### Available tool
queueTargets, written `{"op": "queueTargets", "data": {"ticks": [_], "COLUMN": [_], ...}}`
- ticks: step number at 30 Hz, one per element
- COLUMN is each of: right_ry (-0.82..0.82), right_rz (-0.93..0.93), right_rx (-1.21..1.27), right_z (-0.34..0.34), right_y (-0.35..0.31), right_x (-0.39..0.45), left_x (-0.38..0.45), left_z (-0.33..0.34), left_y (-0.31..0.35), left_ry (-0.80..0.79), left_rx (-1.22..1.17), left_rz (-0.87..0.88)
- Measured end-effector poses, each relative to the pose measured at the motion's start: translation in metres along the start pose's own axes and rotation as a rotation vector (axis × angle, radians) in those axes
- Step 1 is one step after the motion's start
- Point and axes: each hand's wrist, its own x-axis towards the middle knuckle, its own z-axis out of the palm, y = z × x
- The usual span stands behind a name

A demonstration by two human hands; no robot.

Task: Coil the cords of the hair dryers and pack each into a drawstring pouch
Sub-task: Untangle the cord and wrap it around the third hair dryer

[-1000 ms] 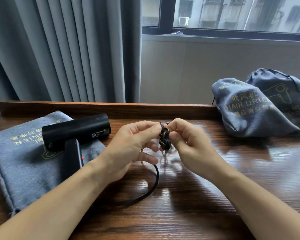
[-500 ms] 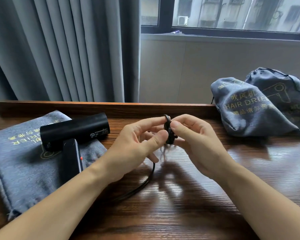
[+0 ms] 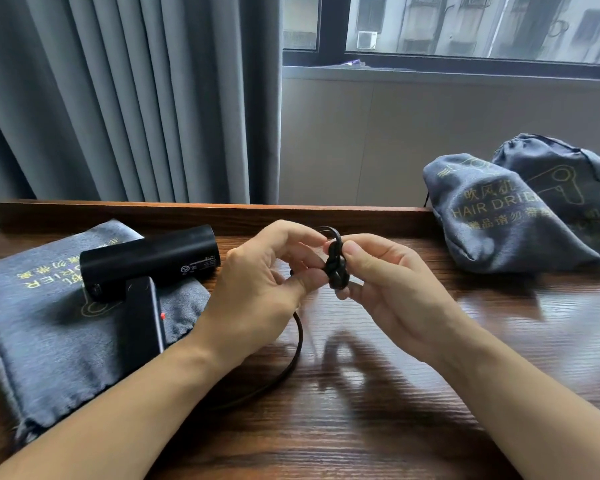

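Both hands [image 3: 329, 275] pinch what looks like the bundled cord [image 3: 336, 268].

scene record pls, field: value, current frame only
surface: wooden table
left hand: pinching the cord bundle, held above the table
right hand: pinching the same bundle from the other side
loose cord: trails from the bundle down under the left forearm
hair dryer: black, unpacked, lying on the flat pouch
flat pouch: grey, left side of table, looks empty
full pouches: two, grey, bulging, far right, touching
backdrop: grey curtain, window
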Motion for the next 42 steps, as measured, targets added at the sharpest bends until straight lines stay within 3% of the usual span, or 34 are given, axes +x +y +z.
{"op": "queueTargets", "data": {"ticks": [7, 13, 19, 27, 31, 37, 42], "right_ry": [-0.008, 0.074, -0.114, -0.15, -0.168, -0.08, -0.057], "right_rz": [0.091, -0.004, 0.068, -0.045, -0.025, -0.053, -0.111], "right_rx": [-0.029, -0.338, -0.315, -0.277, -0.137, -0.187, -0.324], "right_z": [0.004, 0.011, 0.021, 0.023, 0.024, 0.013, 0.01], "right_y": [-0.002, -0.002, -0.005, 0.002, 0.001, 0.004, 0.006], "right_x": [-0.001, -0.004, -0.011, -0.006, -0.004, -0.003, -0.003], "left_x": [0.002, -0.001, -0.005, -0.003, 0.0, 0.001, 0.004], "left_z": [-0.001, -0.006, 0.0, 0.003, 0.001, 0.002, -0.001], "left_y": [-0.001, 0.001, 0.003, 0.009, 0.008, 0.009, 0.009], "left_ry": [-0.026, -0.013, 0.004, 0.086, 0.138, -0.043, -0.026], "left_rx": [-0.039, 0.122, 0.145, 0.073, -0.02, -0.003, -0.151], "left_rz": [-0.018, 0.058, 0.057, 0.033, -0.001, -0.066, -0.184]}}
